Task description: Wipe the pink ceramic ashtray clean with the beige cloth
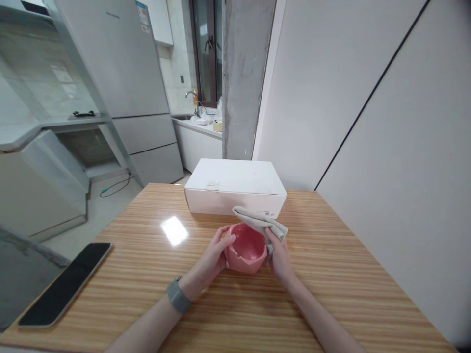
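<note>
A pink faceted bowl (246, 262) with small notches in its rim, much like an ashtray, is tilted so that its hollow inside faces me. My left hand (217, 252) grips its left side, the thumb over the rim and the fingers behind the wall. A folded light grey cloth (257, 219) is pinched in my right hand (278, 255), at the bowl's right side. The cloth reaches over the bowl's far right rim, and part of it hangs below my right fingers. Whether the bowl's underside touches the table is hidden.
Behind my hands a closed white box (235, 177) lies on the striped wooden table (353, 284). A dark phone or tablet (66, 284) rests at the table's left edge. A white wall (368, 122) borders the right side; a fridge (121, 68) stands beyond the far left.
</note>
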Available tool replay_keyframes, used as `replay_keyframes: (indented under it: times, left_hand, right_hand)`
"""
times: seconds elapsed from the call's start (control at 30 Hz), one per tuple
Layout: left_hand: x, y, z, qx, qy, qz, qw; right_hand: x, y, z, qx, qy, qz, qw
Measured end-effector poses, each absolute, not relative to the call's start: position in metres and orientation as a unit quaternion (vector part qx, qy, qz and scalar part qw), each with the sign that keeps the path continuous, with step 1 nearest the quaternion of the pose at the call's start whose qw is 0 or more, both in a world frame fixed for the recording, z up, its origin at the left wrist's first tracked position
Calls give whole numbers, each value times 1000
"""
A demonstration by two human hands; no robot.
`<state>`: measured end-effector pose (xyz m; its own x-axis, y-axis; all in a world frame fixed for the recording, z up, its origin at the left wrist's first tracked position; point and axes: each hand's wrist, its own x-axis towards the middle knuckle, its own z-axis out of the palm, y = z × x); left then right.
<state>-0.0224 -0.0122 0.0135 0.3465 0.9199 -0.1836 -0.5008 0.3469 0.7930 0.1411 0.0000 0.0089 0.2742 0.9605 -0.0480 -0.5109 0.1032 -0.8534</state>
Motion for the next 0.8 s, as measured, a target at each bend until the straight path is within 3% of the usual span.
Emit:
replay_keyframes:
  times: [0.8]
  left_hand:
    - [-22,-11,16,305,314,517,736]
  right_hand:
    - [135,-2,13,-373,-285,557,685]
